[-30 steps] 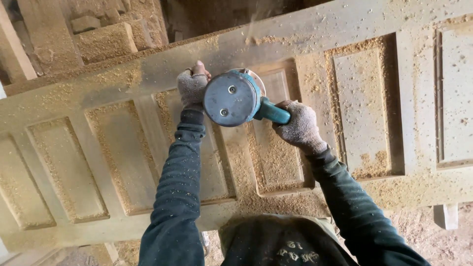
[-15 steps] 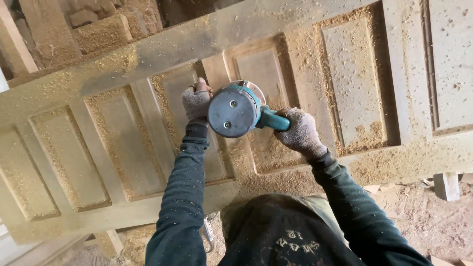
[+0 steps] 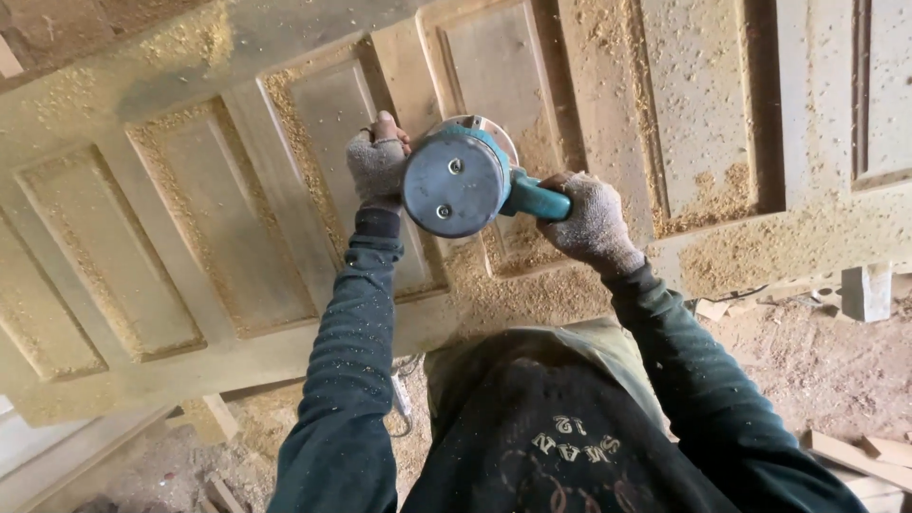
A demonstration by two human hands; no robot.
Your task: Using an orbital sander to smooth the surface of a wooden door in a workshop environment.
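A teal router with a round grey top (image 3: 456, 180) stands on a long wooden door panel (image 3: 237, 218) with several recessed rectangular fields. My left hand (image 3: 376, 163), in a grey knit glove, grips the tool's left side. My right hand (image 3: 591, 220), gloved the same way, is closed around the teal handle on the right. The tool sits over the upright strip between two recessed fields. Sawdust lies thick in the recesses and along the panel's near edge.
The panel rests on supports; one wooden block (image 3: 866, 290) shows under its right end. Below it is a dusty floor with wood offcuts (image 3: 855, 451) at the lower right and a plank (image 3: 57, 465) at the lower left.
The router and both hands have shifted slightly toward the panel's near edge, and the view has moved closer and to the left along the panel.
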